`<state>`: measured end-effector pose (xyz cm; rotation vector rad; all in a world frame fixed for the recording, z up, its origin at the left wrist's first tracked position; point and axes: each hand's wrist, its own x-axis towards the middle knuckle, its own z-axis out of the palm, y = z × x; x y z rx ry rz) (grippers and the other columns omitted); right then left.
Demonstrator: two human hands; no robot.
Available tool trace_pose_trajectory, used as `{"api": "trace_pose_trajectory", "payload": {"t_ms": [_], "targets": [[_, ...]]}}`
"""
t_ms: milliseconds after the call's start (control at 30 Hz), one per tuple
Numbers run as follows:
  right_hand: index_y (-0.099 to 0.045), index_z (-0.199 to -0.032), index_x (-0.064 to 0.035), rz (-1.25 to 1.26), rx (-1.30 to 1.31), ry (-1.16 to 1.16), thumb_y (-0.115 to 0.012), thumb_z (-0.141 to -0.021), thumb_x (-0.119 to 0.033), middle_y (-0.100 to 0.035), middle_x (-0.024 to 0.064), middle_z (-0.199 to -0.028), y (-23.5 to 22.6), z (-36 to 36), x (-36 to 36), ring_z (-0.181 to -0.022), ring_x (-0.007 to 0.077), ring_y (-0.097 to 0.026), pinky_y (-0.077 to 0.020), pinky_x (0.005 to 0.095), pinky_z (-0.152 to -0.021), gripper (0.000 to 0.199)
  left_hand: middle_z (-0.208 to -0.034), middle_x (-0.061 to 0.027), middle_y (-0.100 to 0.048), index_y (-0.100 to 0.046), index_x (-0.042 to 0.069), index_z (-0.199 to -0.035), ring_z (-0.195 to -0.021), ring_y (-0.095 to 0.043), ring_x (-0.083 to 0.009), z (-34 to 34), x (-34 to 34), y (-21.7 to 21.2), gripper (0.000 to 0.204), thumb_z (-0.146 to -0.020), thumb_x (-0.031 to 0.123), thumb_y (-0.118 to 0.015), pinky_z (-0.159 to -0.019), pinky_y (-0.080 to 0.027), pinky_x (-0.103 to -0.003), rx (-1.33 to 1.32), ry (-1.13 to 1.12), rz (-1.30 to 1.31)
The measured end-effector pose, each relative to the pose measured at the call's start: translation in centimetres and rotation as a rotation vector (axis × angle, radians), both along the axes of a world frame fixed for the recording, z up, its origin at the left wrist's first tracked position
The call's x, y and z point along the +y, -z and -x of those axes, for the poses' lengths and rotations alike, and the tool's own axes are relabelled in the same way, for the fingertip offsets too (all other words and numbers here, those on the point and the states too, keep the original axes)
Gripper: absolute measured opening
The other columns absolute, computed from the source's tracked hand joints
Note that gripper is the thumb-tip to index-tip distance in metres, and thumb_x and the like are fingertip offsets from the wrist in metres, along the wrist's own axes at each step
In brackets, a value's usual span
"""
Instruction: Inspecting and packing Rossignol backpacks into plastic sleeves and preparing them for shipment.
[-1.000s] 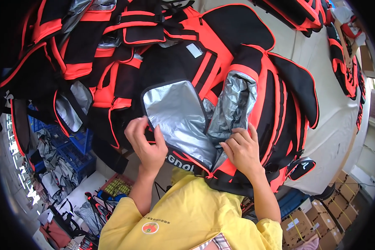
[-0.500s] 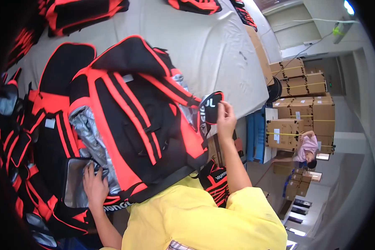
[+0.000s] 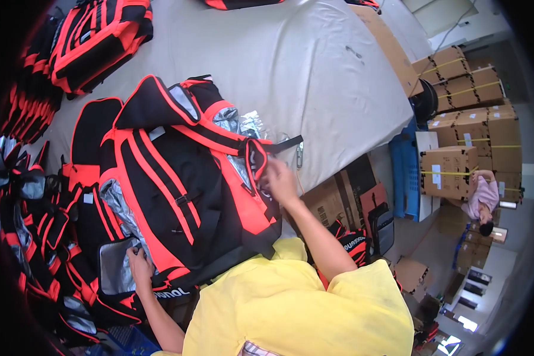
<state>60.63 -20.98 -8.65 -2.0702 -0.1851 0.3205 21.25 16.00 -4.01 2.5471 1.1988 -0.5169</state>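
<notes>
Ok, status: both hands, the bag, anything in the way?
Left hand at silver-lined flap; right hand blurred, by opposite flap. Black-and-orange bag on pale table. Black strap juts out near right hand.

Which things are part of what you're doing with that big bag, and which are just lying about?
Seem part of the job:
- big black-and-red bag
- silver-lined flap, at the left hand
- small red-edged flap, by the blurred right hand

Seem just lying about:
- another bag, upper left
- cardboard boxes, right
</notes>
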Motion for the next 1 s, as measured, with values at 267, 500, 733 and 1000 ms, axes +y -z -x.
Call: {"api": "trace_pose_trajectory", "payload": {"t_ms": [267, 500, 733, 1000], "targets": [[-0.051, -0.153, -0.005, 0.781, 0.059, -0.222, -0.087, -0.071, -0.068, -0.069, 0.0211, -0.137, 9.3, -11.8, -14.2, -0.125, 0.0373, -0.066, -0.0541, 0.0495, -0.103, 0.11, -0.169, -0.0223, -0.039, -0.067, 0.022, -0.146, -0.15, -0.047, -0.0407, -1.1, -2.8, -0.4, 0.056, -0.09, 0.021, -0.06, -0.112, -0.051, -0.052, 0.092, -0.129, 0.113], [-0.062, -0.111, 0.0024, 0.076, -0.094, 0.371, -0.064, -0.106, -0.021, -0.073, 0.016, -0.088, -0.1, -13.6, -11.4, -0.085, 0.0313, -0.075, -0.0554, 0.0482, -0.058, 0.024, -0.173, -0.0137, -0.032, -0.066, 0.027, -0.146, -0.158, -0.034, -0.0345, -1.3, -6.0, -2.1, 0.049, -0.099, 0.038, -0.065, -0.113, -0.039, -0.068, -0.046, -0.3, 0.072], [-0.061, -0.114, -0.0056, 1.635, -0.563, -0.475, -0.062, -0.103, -0.023, -0.074, 0.026, -0.101, -24.9, -6.9, 5.7, -0.099, 0.0522, -0.069, -0.0539, 0.06, -0.083, 0.021, -0.157, -0.0153, -0.049, -0.068, 0.01, -0.139, -0.148, -0.042, -0.0356, -0.1, -4.5, -1.8, 0.051, -0.094, 0.033, -0.073, -0.11, -0.041, -0.065, -0.257, -0.248, 0.078], [-0.075, -0.115, -0.006, 0.458, -0.596, -1.519, -0.08, -0.089, -0.014, -0.068, 0.0123, -0.099, -19.2, 17.6, 32.3, -0.095, 0.0344, -0.068, -0.0554, 0.0425, -0.081, 0.028, -0.15, -0.0118, -0.052, -0.071, 0.007, -0.134, -0.142, -0.044, -0.0336, 2.2, -3.3, -0.7, 0.052, -0.09, 0.034, -0.077, -0.105, -0.042, -0.053, -0.387, -0.227, 0.091]]}}
